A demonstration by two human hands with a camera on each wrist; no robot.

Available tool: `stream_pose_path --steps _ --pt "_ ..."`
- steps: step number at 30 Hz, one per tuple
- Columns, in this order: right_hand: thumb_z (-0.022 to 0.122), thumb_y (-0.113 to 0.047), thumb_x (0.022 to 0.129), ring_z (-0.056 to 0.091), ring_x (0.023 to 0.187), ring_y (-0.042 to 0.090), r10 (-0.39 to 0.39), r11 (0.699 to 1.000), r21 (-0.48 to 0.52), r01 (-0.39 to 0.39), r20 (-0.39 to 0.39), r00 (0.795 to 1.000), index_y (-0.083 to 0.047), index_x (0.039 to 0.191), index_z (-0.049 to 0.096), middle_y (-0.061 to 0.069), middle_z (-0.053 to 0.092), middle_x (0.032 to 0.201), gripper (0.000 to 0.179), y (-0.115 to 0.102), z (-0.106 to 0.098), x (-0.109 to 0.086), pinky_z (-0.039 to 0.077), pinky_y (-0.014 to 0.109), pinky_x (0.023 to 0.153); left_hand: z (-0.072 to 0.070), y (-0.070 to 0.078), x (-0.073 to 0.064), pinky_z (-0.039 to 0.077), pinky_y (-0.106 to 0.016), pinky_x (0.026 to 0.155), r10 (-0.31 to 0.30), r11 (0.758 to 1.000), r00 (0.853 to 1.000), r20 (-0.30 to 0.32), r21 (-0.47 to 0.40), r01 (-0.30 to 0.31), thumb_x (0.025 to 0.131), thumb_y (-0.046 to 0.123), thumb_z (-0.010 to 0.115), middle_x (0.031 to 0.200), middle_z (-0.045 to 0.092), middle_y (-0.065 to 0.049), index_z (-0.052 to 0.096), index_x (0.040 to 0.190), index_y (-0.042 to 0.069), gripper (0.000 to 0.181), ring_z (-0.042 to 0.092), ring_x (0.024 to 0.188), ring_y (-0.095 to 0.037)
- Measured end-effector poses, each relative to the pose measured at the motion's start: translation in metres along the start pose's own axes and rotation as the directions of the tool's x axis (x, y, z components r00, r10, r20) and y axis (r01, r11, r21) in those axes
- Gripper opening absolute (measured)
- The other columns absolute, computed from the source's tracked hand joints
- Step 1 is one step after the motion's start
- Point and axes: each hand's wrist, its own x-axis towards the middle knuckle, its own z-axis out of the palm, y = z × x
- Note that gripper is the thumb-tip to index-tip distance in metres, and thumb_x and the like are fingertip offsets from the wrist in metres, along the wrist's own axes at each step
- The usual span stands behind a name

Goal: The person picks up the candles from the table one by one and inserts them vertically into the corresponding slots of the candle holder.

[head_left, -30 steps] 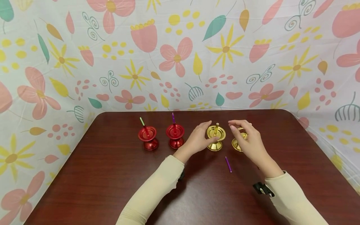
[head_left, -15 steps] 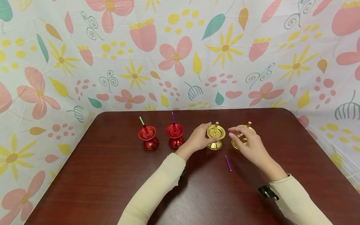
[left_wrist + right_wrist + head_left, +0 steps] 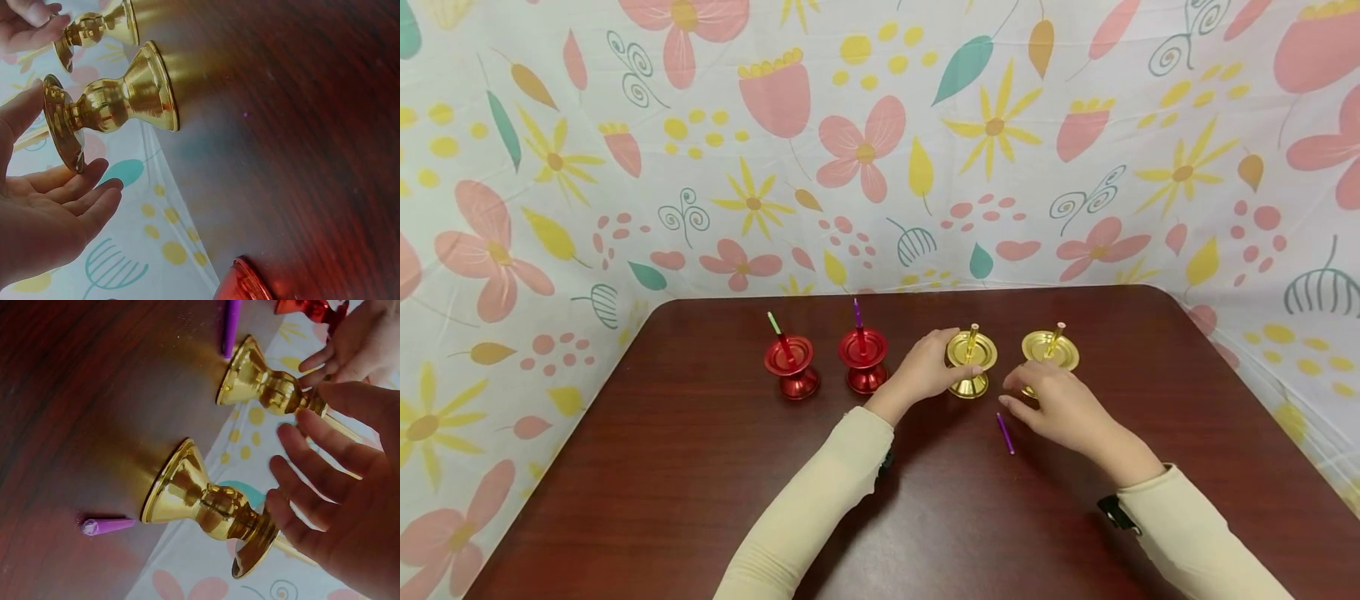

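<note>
Candles fill both reds: a green candle (image 3: 774, 322) leans in the first red holder (image 3: 792, 360), and a purple candle (image 3: 858, 313) stands in the second red holder (image 3: 863, 357). Next, the left hand (image 3: 921, 371) is partly open, thumb and fingers loosely round the rim of the left gold holder (image 3: 106, 105). A loose purple candle (image 3: 1005, 433) lies on the tabletop (image 3: 662, 483) in front. Then the right hand (image 3: 1056, 404), fingers softly bent, holds nothing before the right gold holder (image 3: 219, 509). (Another loose candle (image 3: 109, 525) shows near its base.) I'd hold the rim lightly, so nothing tips. The right hand should pinch a candle gently by its middle, so it won't roll away.
</note>
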Motion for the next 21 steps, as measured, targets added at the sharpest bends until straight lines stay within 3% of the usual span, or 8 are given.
stream_pose_path --steps 9,17,21 --pt "0.08 -0.019 0.075 0.05 0.065 0.014 0.017 0.999 -0.049 -0.009 0.166 0.986 -0.017 0.07 0.06 -0.005 0.05 0.07 0.02 -0.003 0.004 -0.003 0.042 0.034 0.057 0.001 0.0 0.001 0.036 -0.034 0.108 0.006 1.0 1.0 -0.004 -0.009 -0.006 0.087 0.038 0.07 0.138 0.051 -0.013 0.043 0.143 0.003 0.071 0.046 0.129 -0.025" --pt "0.082 -0.025 0.073 0.051 0.073 0.021 0.064 0.994 -0.099 -0.037 0.278 0.959 -0.02 0.065 0.057 -0.006 0.049 0.071 0.027 -0.005 0.01 -0.004 0.043 0.041 0.058 0.001 0.0 0.0 0.036 -0.034 0.108 0.005 1.0 1.0 0.0 -0.011 -0.005 0.088 0.037 0.07 0.138 0.051 -0.014 0.042 0.143 0.002 0.07 0.047 0.128 -0.024" --pt "0.082 -0.022 0.071 0.052 0.074 0.024 0.069 0.993 -0.11 -0.038 0.296 0.953 -0.019 0.065 0.056 -0.006 0.048 0.071 0.026 -0.005 0.012 -0.003 0.043 0.041 0.057 0.0 0.001 0.0 0.036 -0.033 0.108 0.006 1.0 1.0 0.003 -0.012 -0.006 0.088 0.037 0.069 0.138 0.05 -0.014 0.042 0.143 0.002 0.07 0.046 0.129 -0.024"
